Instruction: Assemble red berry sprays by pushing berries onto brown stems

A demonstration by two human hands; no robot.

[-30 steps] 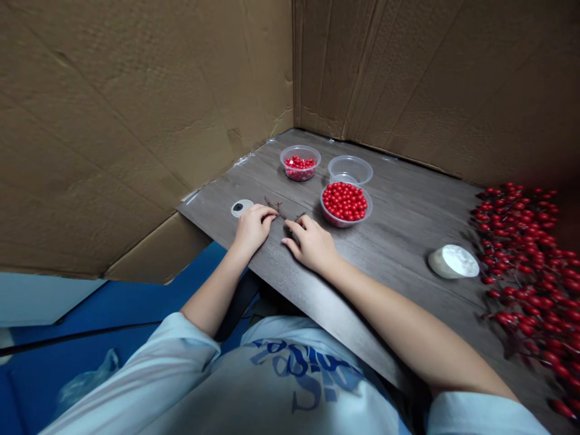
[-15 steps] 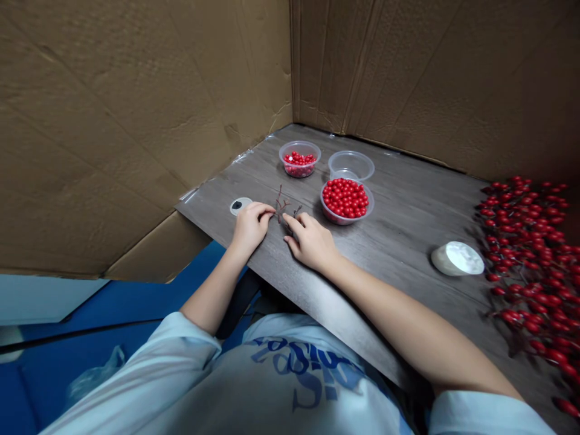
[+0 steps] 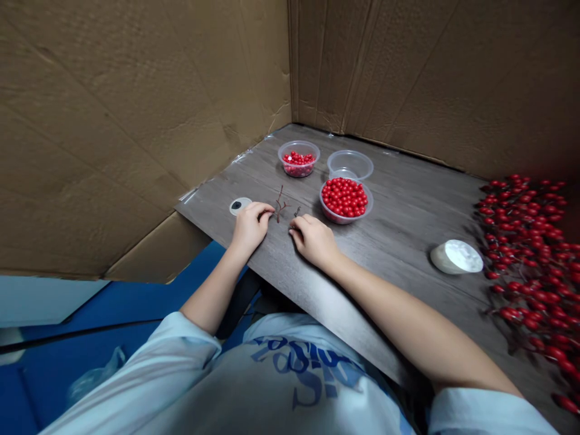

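The left hand (image 3: 250, 228) lies at the worktop's (image 3: 399, 241) front edge, its curled fingertips (image 3: 270, 209) at the foot of a thin forked twig (image 3: 280, 202), though whether they grip it cannot be told. The right hand (image 3: 313, 240), loosely curled and empty, rests just beside a short twig piece (image 3: 296, 212). Beyond stand a clear tub of red beads (image 3: 344, 198), a smaller clear tub of red beads (image 3: 298, 159) and an empty clear tub (image 3: 350, 164), while red berry sprays (image 3: 528, 254) heap along the right edge.

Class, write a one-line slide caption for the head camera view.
Left hand and right hand flank a thin dark twig on a grey wood-grain table, beside a tub of red berries.
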